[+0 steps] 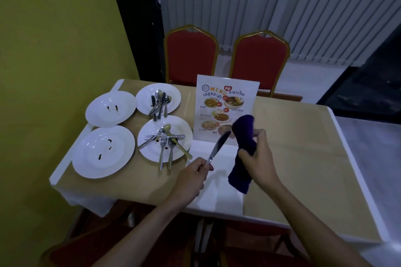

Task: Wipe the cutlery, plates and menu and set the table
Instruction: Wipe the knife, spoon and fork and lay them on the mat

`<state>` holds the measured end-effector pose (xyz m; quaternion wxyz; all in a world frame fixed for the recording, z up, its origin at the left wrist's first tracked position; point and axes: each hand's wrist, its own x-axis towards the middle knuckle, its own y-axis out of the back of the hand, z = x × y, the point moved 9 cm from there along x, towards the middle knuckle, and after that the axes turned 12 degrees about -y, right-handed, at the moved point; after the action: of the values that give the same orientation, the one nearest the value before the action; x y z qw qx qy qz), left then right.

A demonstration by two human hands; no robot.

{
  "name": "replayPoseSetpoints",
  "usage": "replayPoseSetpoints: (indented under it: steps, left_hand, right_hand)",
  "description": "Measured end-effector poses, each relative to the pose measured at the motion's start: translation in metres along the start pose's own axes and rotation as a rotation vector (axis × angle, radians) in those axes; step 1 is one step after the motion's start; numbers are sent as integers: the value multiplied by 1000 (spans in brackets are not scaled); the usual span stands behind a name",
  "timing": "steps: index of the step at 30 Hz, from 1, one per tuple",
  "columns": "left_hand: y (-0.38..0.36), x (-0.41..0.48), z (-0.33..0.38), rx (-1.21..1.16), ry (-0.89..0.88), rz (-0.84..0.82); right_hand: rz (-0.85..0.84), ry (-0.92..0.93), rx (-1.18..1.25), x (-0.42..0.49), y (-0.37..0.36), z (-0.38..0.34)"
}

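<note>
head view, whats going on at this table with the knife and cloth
A person's left hand grips a knife by its handle, blade tip close to the dark cloth held in the right hand. To their left sit four white plates, two smeared, two holding piled cutlery. The menu stands upright behind the hands.

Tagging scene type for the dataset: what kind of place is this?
Likely a restaurant dining room: a standing menu with dish photos, red banquet chairs with gold frames, and white plates holding used cutlery on a covered table.
</note>
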<state>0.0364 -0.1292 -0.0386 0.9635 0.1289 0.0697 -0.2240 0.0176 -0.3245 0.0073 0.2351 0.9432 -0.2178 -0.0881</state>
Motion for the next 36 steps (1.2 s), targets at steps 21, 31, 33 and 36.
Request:
replayPoseSetpoints:
  steps: [21, 31, 33, 36]
  left_hand:
    - [-2, -17, 31, -313, -25, 100]
    - [-20, -9, 35, -287, -69, 14]
    - [-27, -10, 33, -298, -39, -63]
    - [-32, -8, 22, -350, 78, -85]
  right_hand:
    - [173, 679, -819, -42, -37, -47]
    - [-463, -703, 877, -14, -10, -3]
    - [-571, -676, 814, -27, -12, -11]
    - [-738, -580, 704, -38, -17, -20]
